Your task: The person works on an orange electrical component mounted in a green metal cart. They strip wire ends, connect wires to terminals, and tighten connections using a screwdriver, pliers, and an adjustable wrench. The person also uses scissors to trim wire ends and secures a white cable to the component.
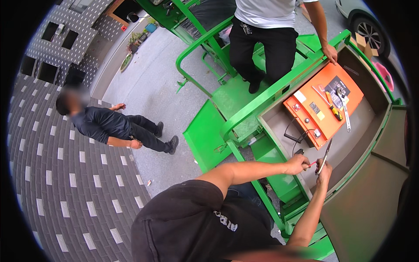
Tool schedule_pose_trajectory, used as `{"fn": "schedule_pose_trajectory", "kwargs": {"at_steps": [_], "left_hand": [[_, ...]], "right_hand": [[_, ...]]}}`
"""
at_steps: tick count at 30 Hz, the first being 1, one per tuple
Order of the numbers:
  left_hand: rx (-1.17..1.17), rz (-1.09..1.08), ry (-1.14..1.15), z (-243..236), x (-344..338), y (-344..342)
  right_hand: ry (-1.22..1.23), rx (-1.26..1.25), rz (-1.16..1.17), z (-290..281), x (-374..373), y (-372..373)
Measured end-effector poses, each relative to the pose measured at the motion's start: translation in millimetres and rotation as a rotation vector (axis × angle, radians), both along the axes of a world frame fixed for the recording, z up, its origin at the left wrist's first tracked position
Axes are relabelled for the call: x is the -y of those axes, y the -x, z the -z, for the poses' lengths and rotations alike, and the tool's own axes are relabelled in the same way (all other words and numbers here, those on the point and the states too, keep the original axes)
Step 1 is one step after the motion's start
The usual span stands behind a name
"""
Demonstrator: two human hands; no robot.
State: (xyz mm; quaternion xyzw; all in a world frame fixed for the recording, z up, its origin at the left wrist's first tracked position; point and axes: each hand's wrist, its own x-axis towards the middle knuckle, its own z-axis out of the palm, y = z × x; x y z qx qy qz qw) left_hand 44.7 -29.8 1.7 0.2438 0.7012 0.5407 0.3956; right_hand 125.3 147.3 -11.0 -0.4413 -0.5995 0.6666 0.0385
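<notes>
— Left hand (297, 164) clenched on a small red-tipped piece (312, 164), pressed to the lower end of the thin flat tool (324, 157). Exact kind too small to tell.

— Right hand (324, 170) just beside, grasping that flat tool from below, blade rising up and away over the grey compartment floor (349, 144).

— Best kept steady, both wrists braced close, clear of black cables (294, 137) just above the left hand.

— Farther up-right: orange battery case (325, 105), screwdriver (334, 109) and wrench (345, 109) lying on top, within reach.
</notes>
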Motion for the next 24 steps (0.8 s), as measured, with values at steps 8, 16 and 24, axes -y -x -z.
{"fn": "schedule_pose_trajectory", "kwargs": {"at_steps": [8,16,24], "left_hand": [[-0.301,0.158,0.083,-12,-4,5],[-0.332,0.13,0.307,-23,-10,10],[-0.205,-0.118,0.26,-13,-10,14]], "right_hand": [[-0.112,0.035,-0.05,-34,6,-10],[-0.576,0.061,-0.009,-31,32,-18],[0.248,-0.265,0.345,-5,50,-25]]}}
